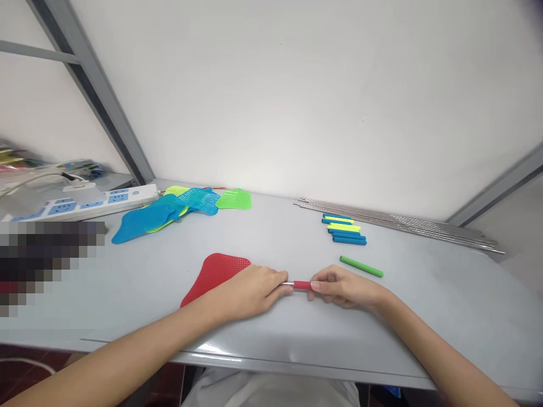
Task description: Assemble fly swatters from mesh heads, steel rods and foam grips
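A short silver stretch of metal rod (pixel 289 283) shows between my two hands. My left hand (pixel 254 289) is closed around the rod, with its thumb and fingers pinched together. My right hand (pixel 343 287) grips the far end of a red handle sleeve (pixel 302 285), whose left end meets the rod. Partly under my left hand and forearm lies a red fly swatter head (pixel 216 276) with a perforated mesh; whether the rod joins it is hidden. Just beyond my right hand rests a loose green handle sleeve (pixel 361 266).
Several blue and yellow sleeves (pixel 344 229) lie behind the green one. Bare metal rods (pixel 394 220) run along the wall. At the back left are blue swatter heads (pixel 146 217), a green one (pixel 235 199) and a white power strip (pixel 144 194). The grey table (pixel 271 237) ends near my body.
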Action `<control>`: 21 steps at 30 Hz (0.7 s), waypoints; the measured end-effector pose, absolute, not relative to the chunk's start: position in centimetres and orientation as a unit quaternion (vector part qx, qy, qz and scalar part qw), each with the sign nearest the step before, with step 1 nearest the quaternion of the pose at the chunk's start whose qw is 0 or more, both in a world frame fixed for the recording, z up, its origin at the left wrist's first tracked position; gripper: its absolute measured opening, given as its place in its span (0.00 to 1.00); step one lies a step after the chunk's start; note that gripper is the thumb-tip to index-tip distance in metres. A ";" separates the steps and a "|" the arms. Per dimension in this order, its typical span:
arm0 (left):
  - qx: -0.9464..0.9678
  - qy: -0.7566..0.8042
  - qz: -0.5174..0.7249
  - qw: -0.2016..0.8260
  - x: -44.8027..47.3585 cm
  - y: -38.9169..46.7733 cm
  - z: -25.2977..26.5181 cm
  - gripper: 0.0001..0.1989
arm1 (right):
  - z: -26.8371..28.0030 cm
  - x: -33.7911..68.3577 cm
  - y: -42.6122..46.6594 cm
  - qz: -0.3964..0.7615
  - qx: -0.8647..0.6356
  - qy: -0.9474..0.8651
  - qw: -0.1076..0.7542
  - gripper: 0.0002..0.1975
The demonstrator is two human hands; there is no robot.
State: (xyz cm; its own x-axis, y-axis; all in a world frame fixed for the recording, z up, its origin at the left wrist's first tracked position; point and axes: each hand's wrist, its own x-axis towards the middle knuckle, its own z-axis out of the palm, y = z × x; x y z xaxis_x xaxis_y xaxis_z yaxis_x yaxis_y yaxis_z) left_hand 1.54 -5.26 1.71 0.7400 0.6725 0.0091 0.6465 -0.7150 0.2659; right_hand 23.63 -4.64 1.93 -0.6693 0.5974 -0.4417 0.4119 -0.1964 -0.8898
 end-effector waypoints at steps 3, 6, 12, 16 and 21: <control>0.929 0.340 0.053 0.138 1.3 -5.0 1.9 0.18 | 2.0 23.9 -4.6 0.648 -0.406 -0.641 0.063 0.19; 0.926 0.348 0.054 0.136 1.3 -5.1 2.0 0.18 | 2.1 24.1 -4.7 0.632 -0.411 -0.655 0.061 0.19; 0.923 0.354 0.036 0.149 1.4 -5.4 2.1 0.19 | 2.2 24.1 -4.8 0.618 -0.406 -0.670 0.067 0.19; 0.923 0.356 0.033 0.143 1.4 -5.4 2.2 0.19 | 2.2 24.0 -4.8 0.623 -0.403 -0.667 0.071 0.19; 0.924 0.360 0.029 0.126 1.4 -5.5 1.8 0.18 | 2.1 24.0 -4.8 0.638 -0.404 -0.649 0.085 0.18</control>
